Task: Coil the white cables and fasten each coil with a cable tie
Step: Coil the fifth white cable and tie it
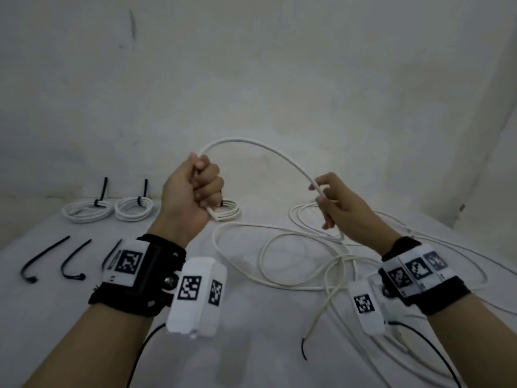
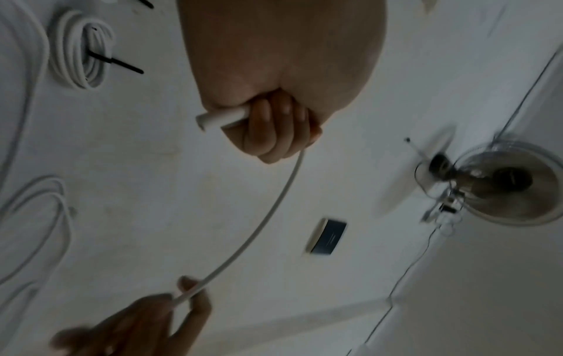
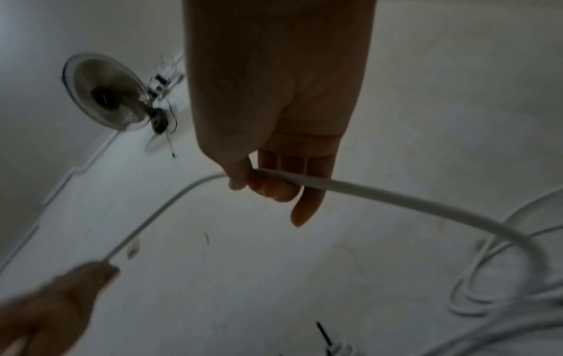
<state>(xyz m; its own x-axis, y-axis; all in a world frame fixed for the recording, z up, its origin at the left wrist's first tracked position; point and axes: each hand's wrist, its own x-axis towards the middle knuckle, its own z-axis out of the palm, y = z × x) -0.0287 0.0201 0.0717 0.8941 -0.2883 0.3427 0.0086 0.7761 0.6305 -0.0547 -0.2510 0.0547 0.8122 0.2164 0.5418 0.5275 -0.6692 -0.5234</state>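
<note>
My left hand (image 1: pixel 201 186) is closed in a fist around one end of a white cable (image 1: pixel 268 149), and the short cut end sticks out below the fist (image 2: pixel 213 119). From the fist the cable arcs up and over to my right hand (image 1: pixel 321 194), which pinches it between thumb and fingers (image 3: pixel 268 178). Below my right hand the cable drops into a loose tangle of white cables (image 1: pixel 302 259) on the table. Both hands are raised above the table. Three loose black cable ties (image 1: pixel 44 259) lie at the front left.
Three white coils, each bound with a black tie, sit at the back: two at the left (image 1: pixel 88 211) (image 1: pixel 134 208) and one behind my left fist (image 1: pixel 229 211). A white wall rises behind the table. A wall fan (image 2: pixel 512 183) shows in the wrist views.
</note>
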